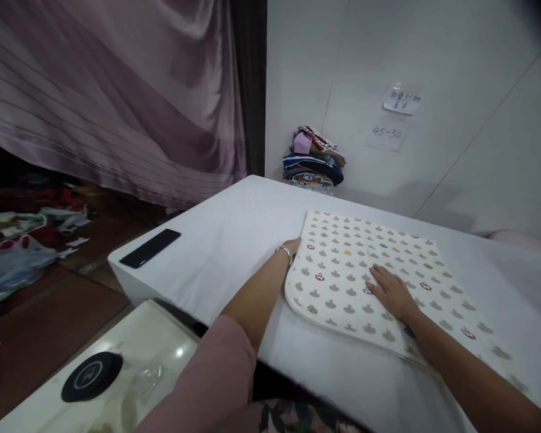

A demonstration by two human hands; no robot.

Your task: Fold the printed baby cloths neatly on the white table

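Observation:
A white cloth [364, 282] printed with grey mushroom-like shapes and a few coloured ones, perhaps a small blanket, lies folded in layers on the white table [234, 240]. Its near left corner is rounded. My right hand [392, 293] rests flat on top of it, fingers stretched out and slightly apart. At the cloth's left edge is my left hand [292, 245], with a bracelet [286, 254] at the wrist. The cloth's edge hides its fingers, so I cannot see how they are closed.
A dark phone-like slab [150, 248] lies at the table's left end. Folded clothes [314, 159] are piled at the back against the wall. Nearer me, a cream surface [162, 337] carries a round black object [92, 376]. A pink curtain [162, 90] hangs at the left.

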